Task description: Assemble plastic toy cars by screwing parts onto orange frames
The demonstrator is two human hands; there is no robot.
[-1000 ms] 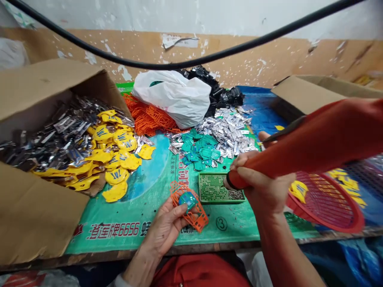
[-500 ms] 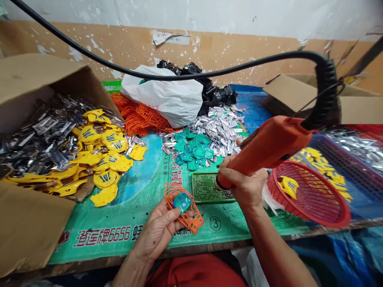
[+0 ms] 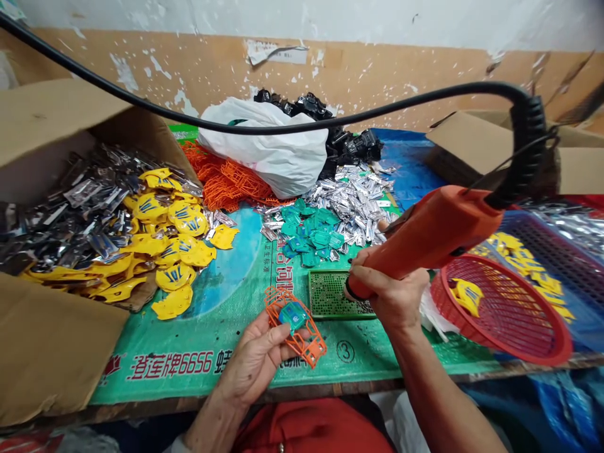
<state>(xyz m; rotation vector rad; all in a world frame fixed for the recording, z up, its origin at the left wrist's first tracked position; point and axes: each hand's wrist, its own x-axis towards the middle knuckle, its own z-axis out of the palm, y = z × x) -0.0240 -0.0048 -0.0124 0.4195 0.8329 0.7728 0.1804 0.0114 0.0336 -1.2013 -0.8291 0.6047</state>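
My left hand (image 3: 262,352) is closed on an orange plastic frame (image 3: 312,348), thumb on top. A teal plastic piece (image 3: 292,316) sits in the middle of that frame. Wrapped round an orange electric screwdriver (image 3: 429,236) is my right hand (image 3: 401,296); a thick black cable (image 3: 302,128) runs from the tool's upper end. The screwdriver's lower end points down over a green perforated tray (image 3: 330,294) of small metal screws, and my hand hides part of the tray. Whether its tip touches the screws I cannot tell.
Yellow printed parts (image 3: 174,277) spill from a cardboard box (image 3: 42,113) at left. Behind the tray lie teal pieces (image 3: 311,233), silvery parts (image 3: 352,195), orange frames (image 3: 221,182) and a white bag (image 3: 268,151). A red basket (image 3: 504,314) stands at right.
The whole view has shifted slightly, so things sit a little further right. Both hands keep their grips, and the screwdriver stays over the screw tray.
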